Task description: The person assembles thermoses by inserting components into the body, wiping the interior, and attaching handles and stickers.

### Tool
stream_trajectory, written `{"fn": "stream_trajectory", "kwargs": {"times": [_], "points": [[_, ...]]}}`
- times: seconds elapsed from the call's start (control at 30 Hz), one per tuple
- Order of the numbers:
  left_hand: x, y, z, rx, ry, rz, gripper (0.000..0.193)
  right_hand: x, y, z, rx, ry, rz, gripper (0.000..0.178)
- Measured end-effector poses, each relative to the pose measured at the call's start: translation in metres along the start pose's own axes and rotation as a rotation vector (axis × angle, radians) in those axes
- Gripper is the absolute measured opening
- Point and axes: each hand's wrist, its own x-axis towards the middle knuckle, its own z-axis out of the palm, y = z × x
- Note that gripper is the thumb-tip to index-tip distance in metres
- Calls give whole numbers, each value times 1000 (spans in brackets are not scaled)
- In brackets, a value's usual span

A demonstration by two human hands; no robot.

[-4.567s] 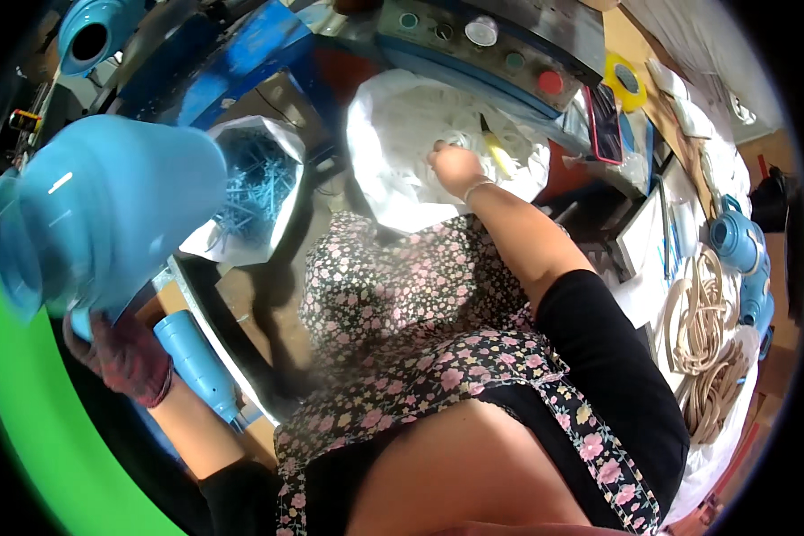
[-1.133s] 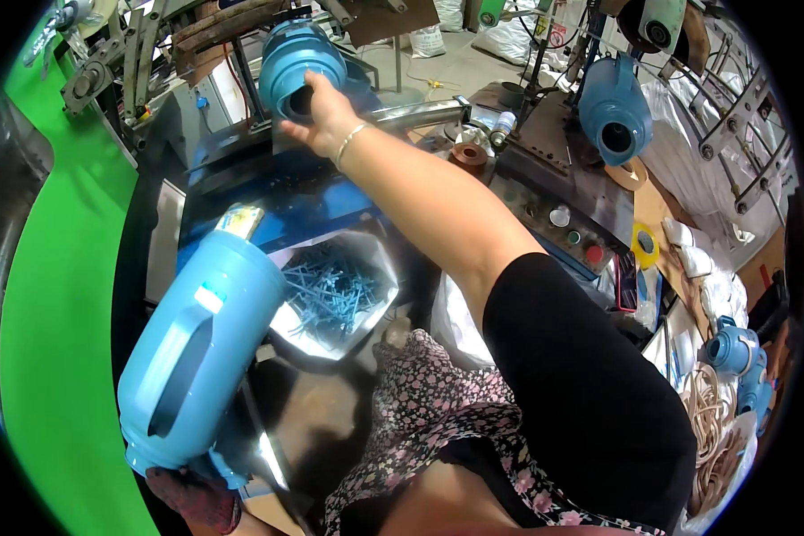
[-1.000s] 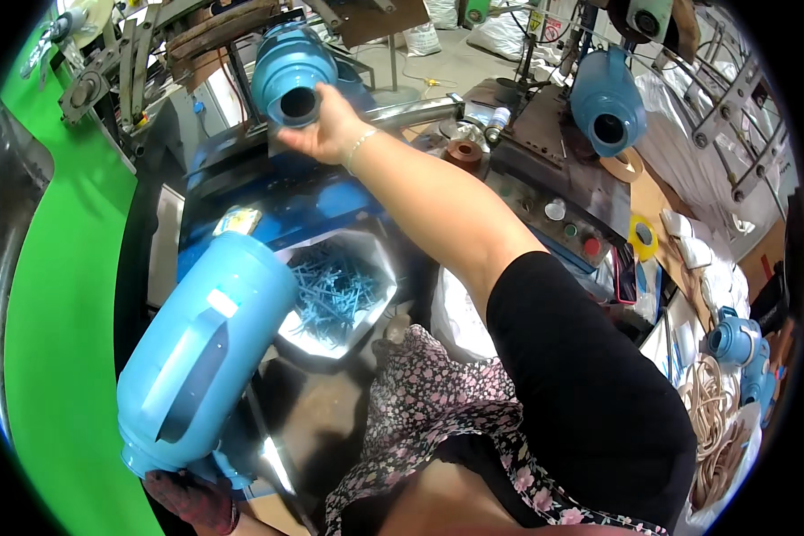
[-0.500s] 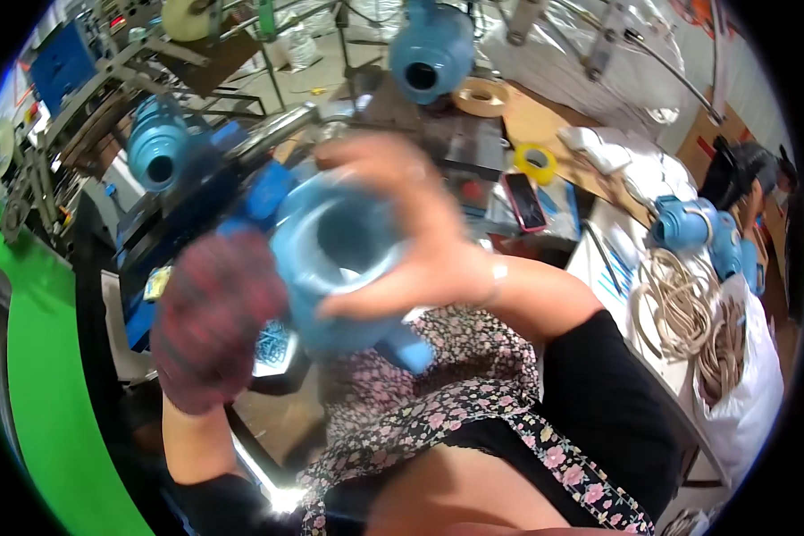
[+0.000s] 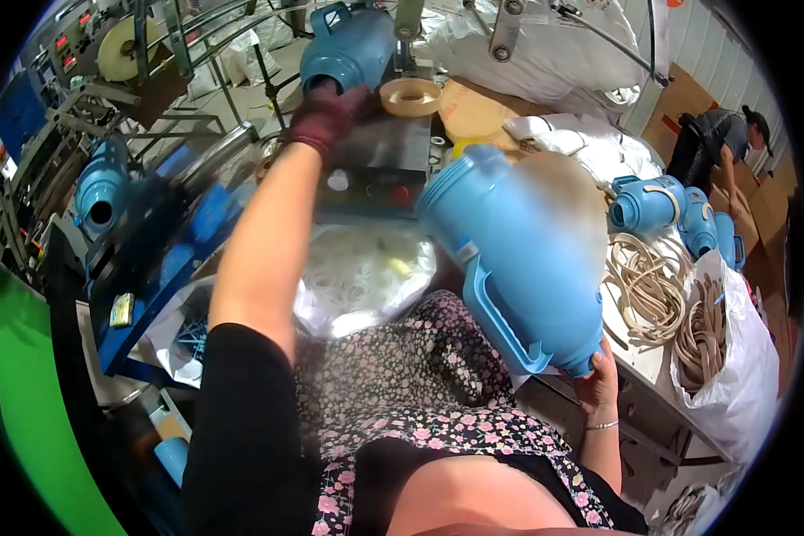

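Note:
In my bare right hand (image 5: 597, 380) is a light blue plastic jug (image 5: 527, 259) with a side handle, gripped at its narrow lower end. The jug slants up and to the left, and a beige blur covers part of its right side. My left hand (image 5: 329, 121), in a dark red glove, reaches far forward to a second blue jug (image 5: 348, 49) lying on a machine. Its fingers close around the rim of that jug's mouth, some of them inside the opening. A tan tape roll (image 5: 411, 96) lies just right of the glove.
An open white bag of clear rings (image 5: 362, 281) sits before me. Another blue jug (image 5: 103, 188) lies on the left by a blue tray (image 5: 156, 277). At right are coiled beige cords (image 5: 648, 290), several more blue jugs (image 5: 652, 204) and a person (image 5: 719, 147) bending over.
The jug in my right hand has swung right and turned, and is now held by its lower end. My gloved left hand has moved forward to the jug on the machine.

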Motion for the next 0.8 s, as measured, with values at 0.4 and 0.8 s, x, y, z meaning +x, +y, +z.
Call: {"fn": "stream_trajectory", "kwargs": {"times": [0.4,0.8], "points": [[-306,-91,-229,-171,383,-192,24,123,-25,123,16,-170,-29,68],[-369,-85,-249,3,373,-92,29,283,-25,473,543,-230,140,51]]}}
